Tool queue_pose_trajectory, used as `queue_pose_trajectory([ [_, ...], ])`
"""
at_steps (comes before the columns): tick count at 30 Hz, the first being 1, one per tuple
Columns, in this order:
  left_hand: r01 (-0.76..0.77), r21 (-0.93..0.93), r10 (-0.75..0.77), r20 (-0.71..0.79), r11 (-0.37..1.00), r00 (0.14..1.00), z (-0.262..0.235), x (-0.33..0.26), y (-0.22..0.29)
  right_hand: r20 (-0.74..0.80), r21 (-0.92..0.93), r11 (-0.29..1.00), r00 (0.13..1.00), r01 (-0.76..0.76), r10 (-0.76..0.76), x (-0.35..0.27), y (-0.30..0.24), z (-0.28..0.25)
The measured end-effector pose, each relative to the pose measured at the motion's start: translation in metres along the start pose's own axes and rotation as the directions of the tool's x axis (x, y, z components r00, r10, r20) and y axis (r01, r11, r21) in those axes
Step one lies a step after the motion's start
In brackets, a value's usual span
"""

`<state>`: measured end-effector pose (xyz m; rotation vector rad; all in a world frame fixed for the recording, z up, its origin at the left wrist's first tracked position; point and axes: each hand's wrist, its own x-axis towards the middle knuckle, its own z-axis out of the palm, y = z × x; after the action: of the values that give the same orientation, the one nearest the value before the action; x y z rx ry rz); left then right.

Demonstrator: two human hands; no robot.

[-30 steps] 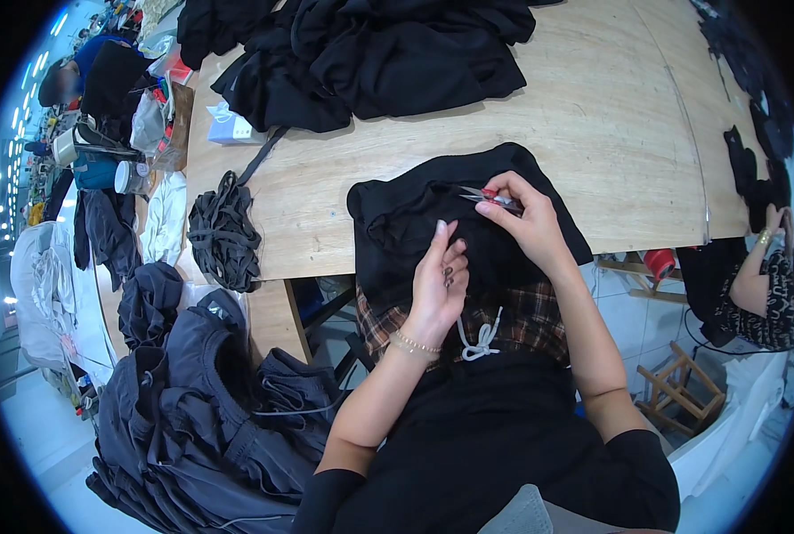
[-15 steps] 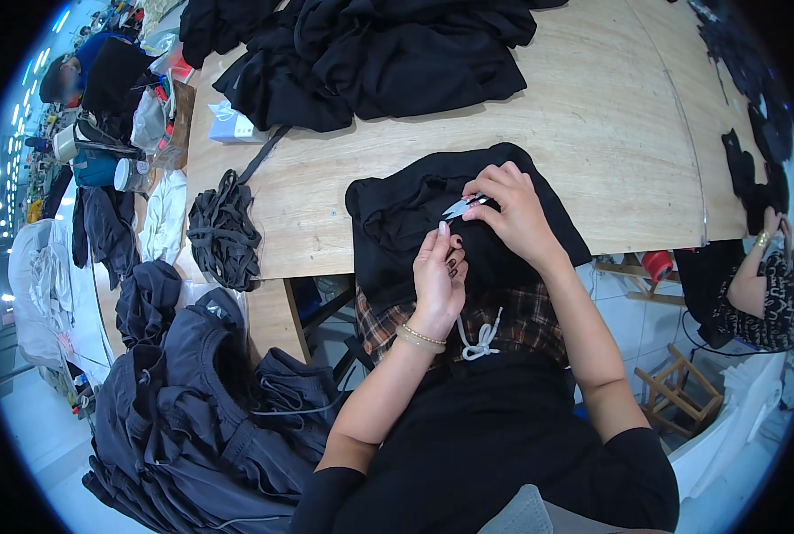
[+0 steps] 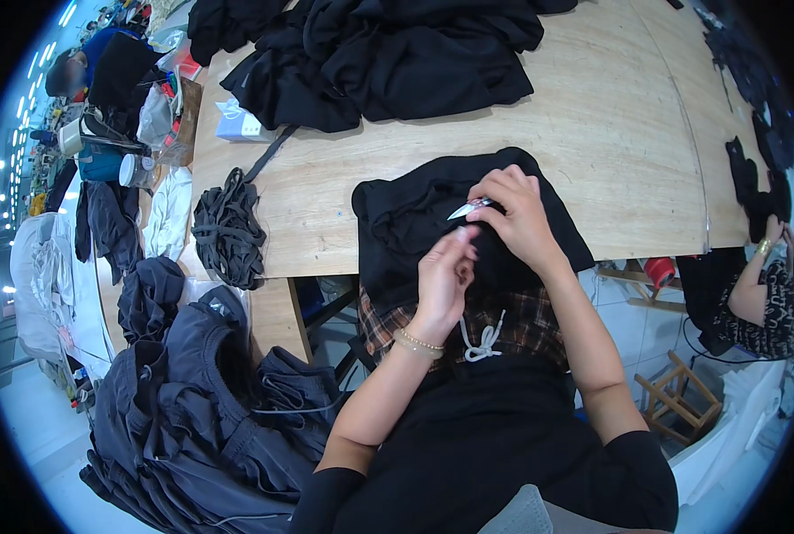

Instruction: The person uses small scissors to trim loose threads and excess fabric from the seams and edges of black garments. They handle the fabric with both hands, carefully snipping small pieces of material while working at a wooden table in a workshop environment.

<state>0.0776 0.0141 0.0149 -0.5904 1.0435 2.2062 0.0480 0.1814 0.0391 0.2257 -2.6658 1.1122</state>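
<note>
In the head view, a pair of small metal thread snips with pointed, pale blades is held in the right hand; the handles are mostly covered by the closed fingers, and the blades are pointed toward the left and slightly down. The snips are held above a piece of matt black cloth, which is laid in loose folds at the front edge of a pale wood-topped table and draped over that edge toward the lap.

The left hand, ringed at the wrist by pale beaded bracelets, is raised over the same cloth, just below the blade tips. Its thumb and forefinger are brought close together and the other fingers are curled; the fingertips are blurred, so it cannot be told whether anything is pinched between them.

Farther back on the table, a large heap of crumpled black fabric is piled. At its left, a white-and-blue tissue box is placed, with a tangled bundle of dark grey fabric strips nearer the front edge. Dark grey garments with gathered seams are heaped at lower left. At right, a wooden stool is seen on the floor, below a co-worker's bare arm.
</note>
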Motion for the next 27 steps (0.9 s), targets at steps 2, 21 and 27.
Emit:
queue_pose_trajectory([
  [2, 0.029, 0.411, -0.126, 0.211, 0.911, 0.969, -0.001, -0.014, 0.015, -0.073, 0.18, 0.981, 0.994, -0.068, 0.082, 0.004, 0.007, -0.003],
  [21, -0.416, 0.887, 0.839, 0.065, 0.199, 0.54, -0.08, 0.015, 0.102, -0.23, 0.394, 0.747, 0.73, -0.535, 0.644, -0.011, 0.056, -0.009],
  [27, -0.346, 0.883, 0.674, 0.048, 0.316, 0.737, -0.068, 0.028, 0.089, 0.226, 0.653, 0.371, 0.638, -0.66, 0.737, -0.008, 0.054, -0.02],
])
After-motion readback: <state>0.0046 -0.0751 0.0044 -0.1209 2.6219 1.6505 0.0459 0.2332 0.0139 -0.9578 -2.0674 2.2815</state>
